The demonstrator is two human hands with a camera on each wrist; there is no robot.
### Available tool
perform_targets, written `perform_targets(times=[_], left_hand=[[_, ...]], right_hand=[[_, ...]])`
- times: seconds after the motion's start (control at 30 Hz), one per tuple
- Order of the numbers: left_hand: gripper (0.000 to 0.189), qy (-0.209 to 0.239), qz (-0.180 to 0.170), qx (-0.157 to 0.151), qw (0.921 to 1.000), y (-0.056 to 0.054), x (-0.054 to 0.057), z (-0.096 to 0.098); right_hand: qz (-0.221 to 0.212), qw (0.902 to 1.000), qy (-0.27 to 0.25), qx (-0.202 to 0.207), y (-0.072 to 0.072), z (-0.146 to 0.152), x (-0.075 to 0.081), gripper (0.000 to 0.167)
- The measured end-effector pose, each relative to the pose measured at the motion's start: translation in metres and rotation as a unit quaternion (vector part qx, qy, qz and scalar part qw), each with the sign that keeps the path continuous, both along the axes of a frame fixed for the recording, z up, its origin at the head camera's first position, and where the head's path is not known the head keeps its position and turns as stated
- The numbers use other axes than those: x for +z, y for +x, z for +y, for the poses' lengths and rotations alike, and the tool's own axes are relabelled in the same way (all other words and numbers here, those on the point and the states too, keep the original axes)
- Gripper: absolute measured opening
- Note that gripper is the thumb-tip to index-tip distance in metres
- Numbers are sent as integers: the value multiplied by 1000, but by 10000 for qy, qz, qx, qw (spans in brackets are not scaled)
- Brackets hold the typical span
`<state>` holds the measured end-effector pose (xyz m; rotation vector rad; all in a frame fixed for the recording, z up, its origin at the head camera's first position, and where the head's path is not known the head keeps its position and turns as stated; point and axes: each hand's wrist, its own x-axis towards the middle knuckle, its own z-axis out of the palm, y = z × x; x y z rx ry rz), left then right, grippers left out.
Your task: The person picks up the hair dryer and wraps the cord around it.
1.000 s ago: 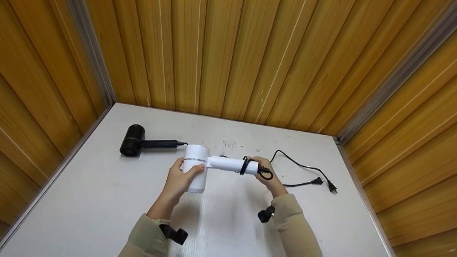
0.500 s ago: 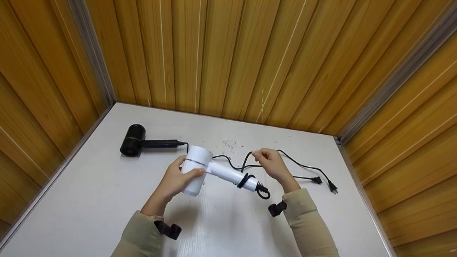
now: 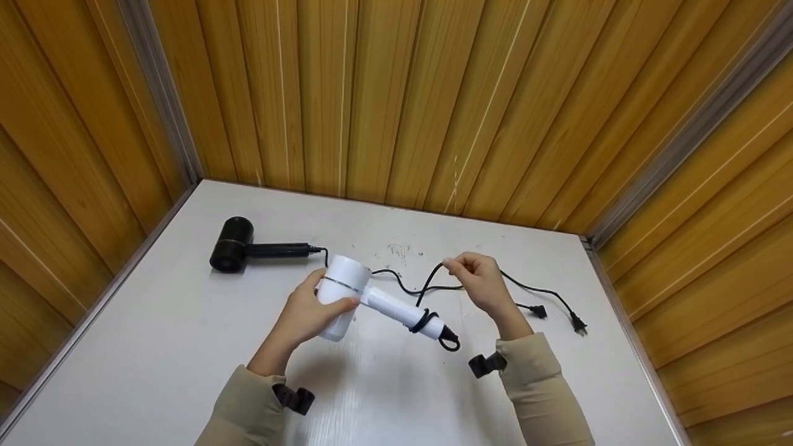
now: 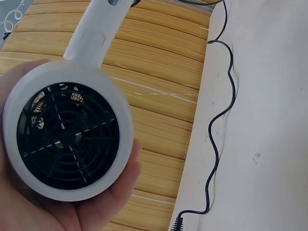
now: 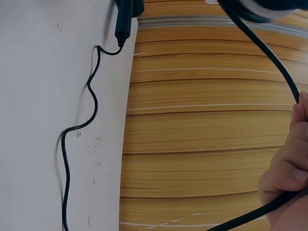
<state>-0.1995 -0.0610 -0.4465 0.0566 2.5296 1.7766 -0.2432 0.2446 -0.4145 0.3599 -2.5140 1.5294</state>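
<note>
My left hand grips the barrel of a white hair dryer above the table, its handle slanting down to the right. The left wrist view shows a dark round grille at the barrel's end, with fingers around the white rim. Black cord is wound around the handle near its lower end. My right hand pinches a stretch of cord coming off that winding. In the right wrist view the cord runs into the right hand and leaves below it.
A black hair dryer lies at the table's back left, its wavy cord trailing right along the white table. Two plugs lie at the right; which cord each belongs to is hard to tell. Wood-look panels enclose the back and sides.
My right hand left the dryer's handle end and moved right and up, drawing cord off the winding. The dryer's handle tilted downward. The nearer plug slid slightly left.
</note>
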Motion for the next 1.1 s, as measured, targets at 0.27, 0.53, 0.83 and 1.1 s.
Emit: perform_targets(times=[0.27,0.53,0.83,1.1], left_hand=[[79,-341,309,168,9988,1,-1,2],[80,-442,397,434,9973,-1,-6,4],[81,-576,432,600,9956,-5,-8,6],[78,-635,533,878,9927,-5,-10,9]], right_hand=[[-69,10000,-65,-15,12,-3,8,24],[-166,9998,-11,-75,27,-13,21,22],[58,9999,79,98,51,-29,46,18],[211,9991,177,336,58,-32,46,16]])
